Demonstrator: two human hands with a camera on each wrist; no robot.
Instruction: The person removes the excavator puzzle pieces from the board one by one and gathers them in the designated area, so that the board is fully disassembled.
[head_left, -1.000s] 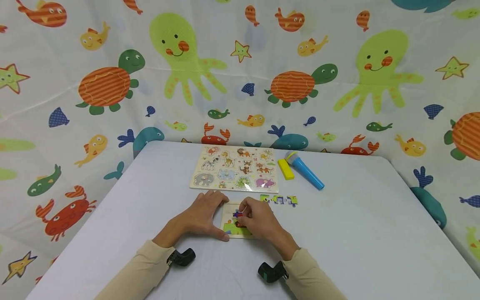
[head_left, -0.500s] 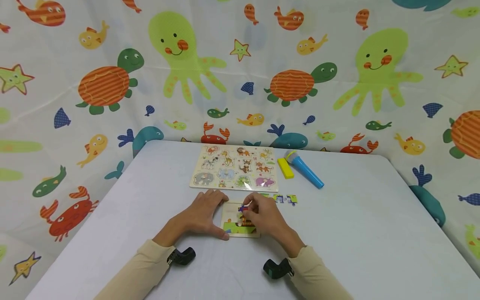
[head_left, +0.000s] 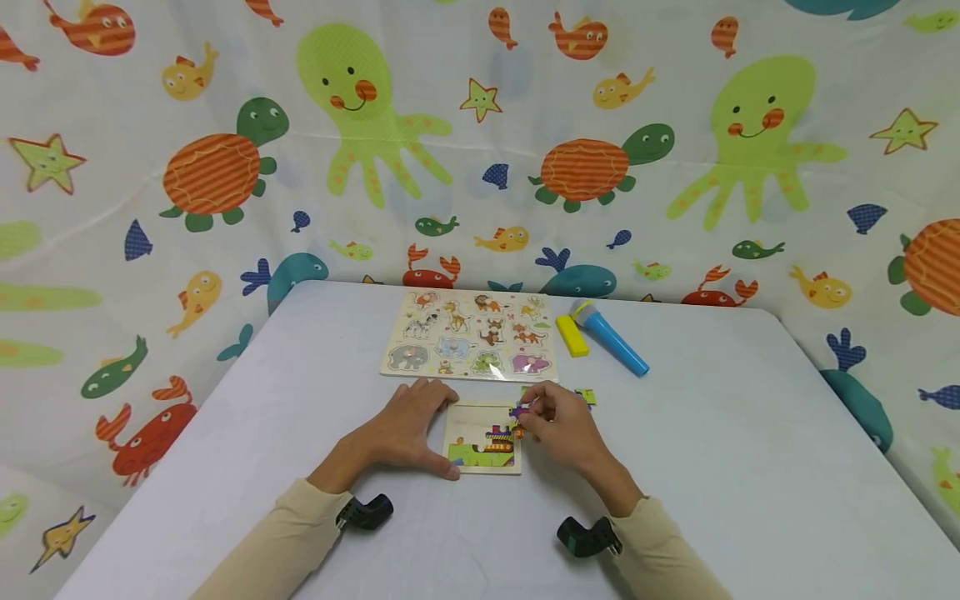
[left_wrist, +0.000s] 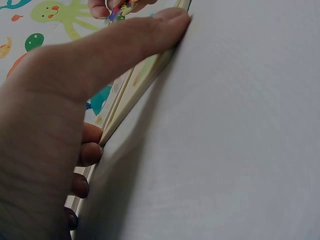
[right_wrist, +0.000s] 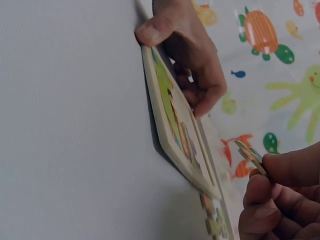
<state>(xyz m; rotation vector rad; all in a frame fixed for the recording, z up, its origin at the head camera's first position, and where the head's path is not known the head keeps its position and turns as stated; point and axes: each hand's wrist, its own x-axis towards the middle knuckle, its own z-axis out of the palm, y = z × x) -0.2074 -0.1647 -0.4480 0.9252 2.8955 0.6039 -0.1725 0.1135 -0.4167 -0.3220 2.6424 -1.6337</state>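
A small wooden jigsaw tray (head_left: pixel 463 418) lies flat before me, its lower part covered with joined green, red and orange pieces. My left hand (head_left: pixel 397 429) holds the tray by its left side, thumb at the near corner and fingers at the far one. Just past the tray's right edge, my right hand (head_left: pixel 566 423) pinches a puzzle piece (right_wrist: pixel 250 157) between thumb and fingertips, raised off the table in the right wrist view. Loose puzzle pieces (head_left: pixel 587 397) lie behind the right hand, which partly hides them.
Behind the tray lies a larger animal peg puzzle board (head_left: pixel 468 333). To its right are a yellow block (head_left: pixel 572 336) and a blue toy microphone (head_left: pixel 615 342). A sea-animal curtain (head_left: pixel 465 167) hangs behind the white table (head_left: pixel 720 433).
My right hand has moved right with the piece, from over the tray to its right edge, uncovering the joined pieces. The left hand stays in place.
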